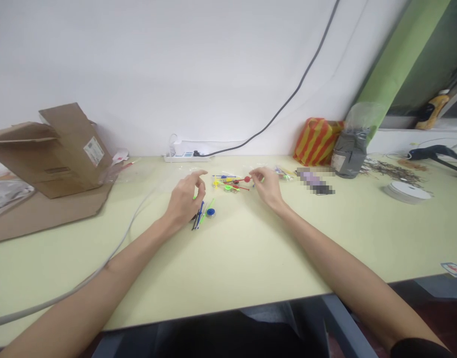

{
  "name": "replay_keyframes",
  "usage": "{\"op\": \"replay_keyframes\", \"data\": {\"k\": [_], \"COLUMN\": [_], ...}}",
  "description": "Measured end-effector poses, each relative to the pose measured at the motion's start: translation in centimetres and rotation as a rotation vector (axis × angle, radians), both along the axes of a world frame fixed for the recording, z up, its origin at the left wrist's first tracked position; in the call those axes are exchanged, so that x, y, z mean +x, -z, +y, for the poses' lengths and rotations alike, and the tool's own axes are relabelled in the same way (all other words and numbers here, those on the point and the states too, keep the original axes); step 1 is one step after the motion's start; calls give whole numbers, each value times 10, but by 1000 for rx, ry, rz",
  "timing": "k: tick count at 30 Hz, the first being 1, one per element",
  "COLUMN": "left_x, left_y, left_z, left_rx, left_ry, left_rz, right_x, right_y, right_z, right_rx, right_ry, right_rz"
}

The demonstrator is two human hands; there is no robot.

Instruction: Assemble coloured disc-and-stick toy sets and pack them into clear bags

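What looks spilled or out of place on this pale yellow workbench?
A tangle of dry brown scraps lies spilled across the pale yellow workbench at the right. At the left, a tilted brown cardboard box with splayed flaps sits askew on a flattened cardboard sheet, and a loose grey cable trails across the bench.

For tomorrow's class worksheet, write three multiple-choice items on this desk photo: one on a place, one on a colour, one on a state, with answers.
1. Where is the blue plastic disc? A on the power strip; B on the table beside the left hand; C on the floor.
2. What colours are the striped bag's stripes? A blue and white; B green and black; C red and yellow.
3. The cardboard box's flaps are: A standing open; B taped shut; C cut off.

Answers: 1 B, it lies on the tabletop by that hand. 2 C, both colours band the bag. 3 A, the flaps stick up.
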State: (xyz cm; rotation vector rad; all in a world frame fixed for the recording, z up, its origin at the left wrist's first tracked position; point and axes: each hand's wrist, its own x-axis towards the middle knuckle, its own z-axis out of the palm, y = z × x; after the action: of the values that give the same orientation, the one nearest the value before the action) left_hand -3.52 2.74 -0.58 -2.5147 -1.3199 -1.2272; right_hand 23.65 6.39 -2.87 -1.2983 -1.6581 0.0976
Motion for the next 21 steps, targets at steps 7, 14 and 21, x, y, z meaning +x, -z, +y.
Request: {"op": "replay_keyframes", "data": {"k": [7,14,21], "left_x": [-1,-2,-2], "left_y": [1,0,-1], "left_z": [1,1,1], "left_rx": [-9,2,-4], "left_ry": [-37,-52,-64], "left_rz": [3,1,3], "right_x": [-12,-46,-57], "right_y": [-19,-3,-9], "right_z": [-20,-41,-59], "right_rx": [112,-229,-424], "right_ry": [33,-290,-478], "right_rz": [73,54,61]}}
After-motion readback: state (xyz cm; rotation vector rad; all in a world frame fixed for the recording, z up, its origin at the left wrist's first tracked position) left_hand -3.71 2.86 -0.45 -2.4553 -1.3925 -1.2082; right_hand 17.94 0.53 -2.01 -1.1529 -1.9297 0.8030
